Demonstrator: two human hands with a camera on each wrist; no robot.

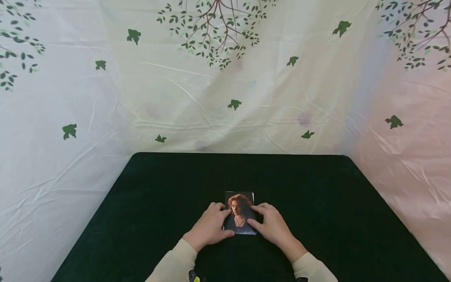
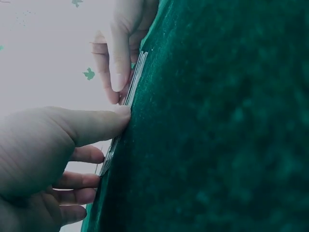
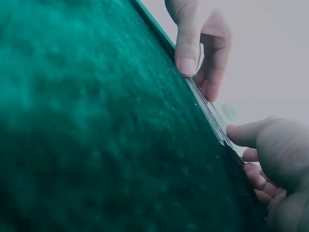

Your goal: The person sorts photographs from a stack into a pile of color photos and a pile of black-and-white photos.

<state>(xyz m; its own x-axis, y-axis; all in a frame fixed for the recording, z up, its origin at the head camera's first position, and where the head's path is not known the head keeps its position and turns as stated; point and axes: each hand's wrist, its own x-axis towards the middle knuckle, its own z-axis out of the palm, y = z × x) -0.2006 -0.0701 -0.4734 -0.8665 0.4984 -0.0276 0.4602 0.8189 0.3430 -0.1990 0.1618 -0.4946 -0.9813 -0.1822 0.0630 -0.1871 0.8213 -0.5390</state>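
A small stack of photo cards (image 1: 239, 219) lies on the dark green table, its top card showing a portrait of a person with reddish hair. From the left, my left hand (image 1: 208, 228) holds the stack, thumb at the near corner and index fingertip over the left edge. My right hand (image 1: 275, 228) grips the right side, its thumb on the top card and its index finger near the upper right edge. Several thin layers show along the side of the stack (image 2: 138, 72) in the left wrist view. The left thumb (image 2: 104, 123) presses against that side.
The dark green tabletop (image 1: 158, 184) has rounded far corners. Behind it and at both sides hangs a pale cloth (image 1: 197, 90) printed with green birds and leafy branches. Light sleeves (image 1: 176, 262) cover both forearms.
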